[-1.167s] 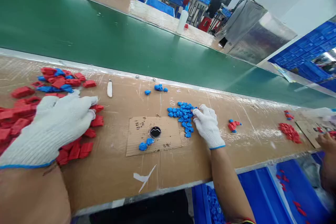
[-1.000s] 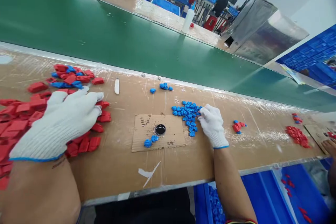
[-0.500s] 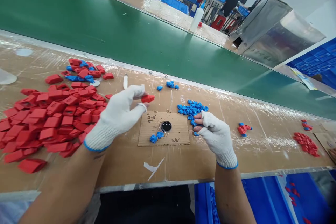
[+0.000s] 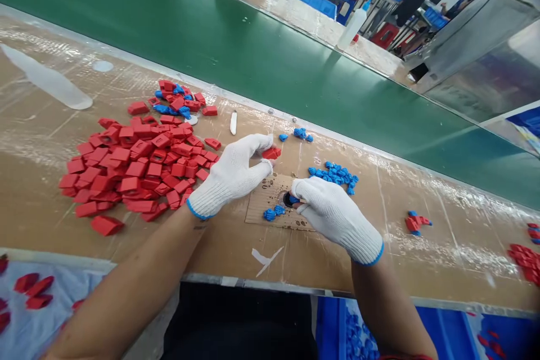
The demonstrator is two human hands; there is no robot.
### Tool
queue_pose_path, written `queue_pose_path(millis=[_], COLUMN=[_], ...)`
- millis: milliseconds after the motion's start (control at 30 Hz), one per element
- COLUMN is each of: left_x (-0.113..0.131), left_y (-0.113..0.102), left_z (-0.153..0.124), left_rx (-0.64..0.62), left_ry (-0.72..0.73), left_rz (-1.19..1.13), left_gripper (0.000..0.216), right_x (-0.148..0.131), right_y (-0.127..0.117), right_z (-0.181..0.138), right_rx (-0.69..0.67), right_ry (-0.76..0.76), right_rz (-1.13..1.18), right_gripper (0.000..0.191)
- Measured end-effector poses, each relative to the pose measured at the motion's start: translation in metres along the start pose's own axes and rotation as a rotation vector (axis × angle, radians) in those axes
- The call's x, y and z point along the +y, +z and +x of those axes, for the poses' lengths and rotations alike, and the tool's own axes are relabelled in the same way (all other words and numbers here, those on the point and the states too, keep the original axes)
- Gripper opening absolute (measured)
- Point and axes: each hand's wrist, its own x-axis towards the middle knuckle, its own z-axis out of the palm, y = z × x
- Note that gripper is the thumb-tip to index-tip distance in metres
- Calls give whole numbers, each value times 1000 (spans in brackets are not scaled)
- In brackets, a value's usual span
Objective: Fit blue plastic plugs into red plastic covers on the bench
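My left hand (image 4: pixel 232 175), in a white knit glove, pinches a small red plastic piece (image 4: pixel 271 152) between thumb and fingertips above a cardboard patch (image 4: pixel 264 206). My right hand (image 4: pixel 331 215), also gloved, holds a small blue piece (image 4: pixel 292 199) at the dark round hole in that patch. Two loose blue pieces (image 4: pixel 273 213) lie on the cardboard just left of it. A big heap of red pieces (image 4: pixel 135 163) lies left of my left hand. A cluster of blue pieces (image 4: pixel 334 174) lies beyond my right hand.
A green conveyor belt (image 4: pixel 211 39) runs along the far side of the brown worktable (image 4: pixel 63 140). A mixed red and blue pile (image 4: pixel 177 98) sits near the belt. An assembled red-blue piece (image 4: pixel 415 221) lies to the right. Blue bins (image 4: pixel 358 332) stand below the table edge.
My left hand lifted a red piece from the heap and carried it right to the cardboard. My right hand took a blue piece from the cluster and brought it left to the hole.
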Motion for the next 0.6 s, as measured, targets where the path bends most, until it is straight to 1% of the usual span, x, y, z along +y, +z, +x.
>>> queue_pose_path(millis=[67,167,233,333,400,467,500,567,600], left_x=[2,5,5,1,-2,-4,-3,1,4], left_y=[-1,-2,-2,-2,-1,0,0,2,3], left_z=[1,1,1,1,2,3,4,4,3], left_rx=[0,9,24,39,43,48,54,73,84], left_ry=[10,17,16,-2,-10,-4,0,-1,-6], left_rz=[-3,5,2,-25,-58,-117,-166,-289,-356], left_gripper=[30,22,20,20,20,22,23,29,32], right_x=[1,6,9,13,14,14,14,13,13], right_y=[-3,-8,-9,-10,-11,-14,-15,-15,-14], right_z=[0,2,5,9,8,5,2,-5,-7], right_rx=[-37,-41,-46,-97,-96,-21,45,222,332], right_ry=[-13,5,31,69,90,142,180,255,278], right_rz=[-12,-19,-39,-58,-6,101,163,295,363], right_gripper=[27,23,20,17,16,15,14,12,13])
